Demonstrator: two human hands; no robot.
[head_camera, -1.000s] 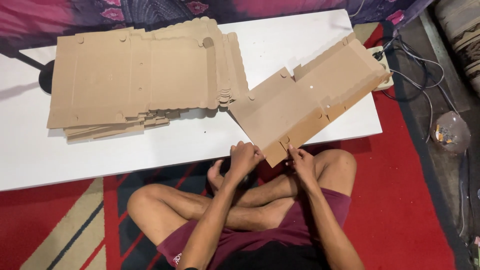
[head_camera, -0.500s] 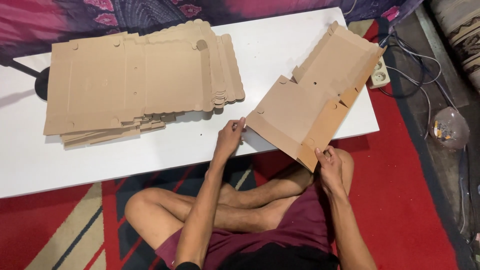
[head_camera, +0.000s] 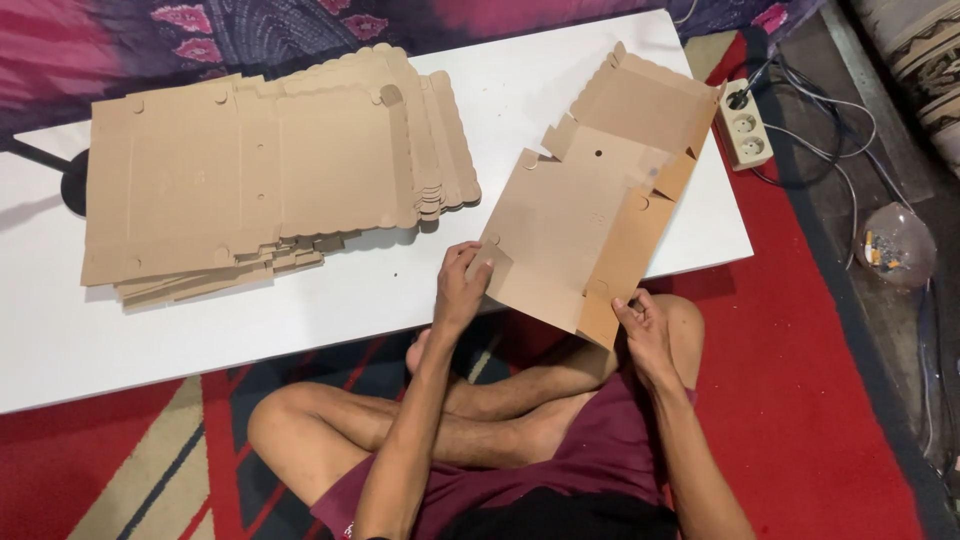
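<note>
left hand (head_camera: 462, 290) pinches cardboard blank (head_camera: 590, 215) at its 8 o'clock edge; right hand (head_camera: 645, 330) grips 5 o'clock corner. stack (head_camera: 270, 170) at blank's 9 o'clock on table (head_camera: 330, 300).

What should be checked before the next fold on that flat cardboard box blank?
1. Left hand grips the cardboard box blank at its near left edge: ok.
2. Right hand holds the blank's near right corner, by the side flap: ok.
3. Blank supported: far part lies on the white table, near corner hangs over the edge: ok.
4. Blank apart from the stack of flat cardboard blanks: ok, bare table between them.
5. Power strip apart from the blank's far flap: close beside it, touching cannot tell.
6. Creases pre-scored along the side flap: cannot tell.
</note>
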